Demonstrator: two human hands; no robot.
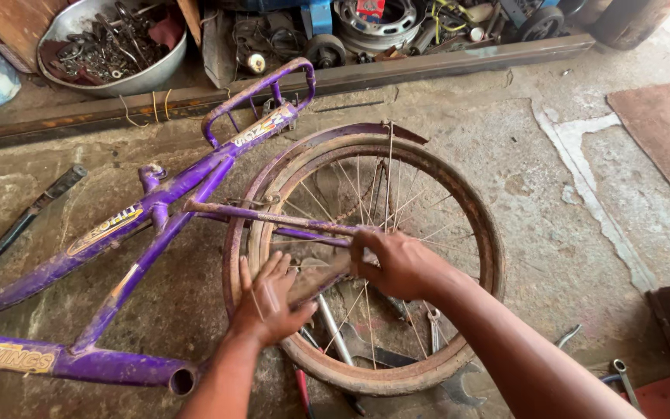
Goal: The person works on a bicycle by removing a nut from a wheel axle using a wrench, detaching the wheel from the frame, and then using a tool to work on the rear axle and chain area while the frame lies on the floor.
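On the concrete floor (552, 202), purple bike frame (157, 209) lies on its side w/ the rusty rear wheel (397, 372) still in it. We're over the wheel centre, both hands on a flat, dusty grey piece (316, 278) lying across the spokes near the hub; it's blurred, can't tell what it is.

Left hand (267, 304): fingers spread wide, palm pressing flat on the near end of the piece, not gripping. Right hand (397, 264): fingers curled tight around the far end, just under the purple stay (273, 216).

Spanners (433, 326) and other tools lie on the floor under the spokes, within reach. Metal bowl of scrap parts (110, 46) sits well apart at top left, past the steel rail (350, 77).

Doing this bit well, imo:
- keep left palm flat as the brace, let right do the pulling/turning
- keep fingers clear of the spokes, rust edges are sharp
- frame isn't held by anything, so it may slide; pin it w/ a knee if force goes up
- work along the piece's length, don't twist against the spokes; they look thin and a few already bent
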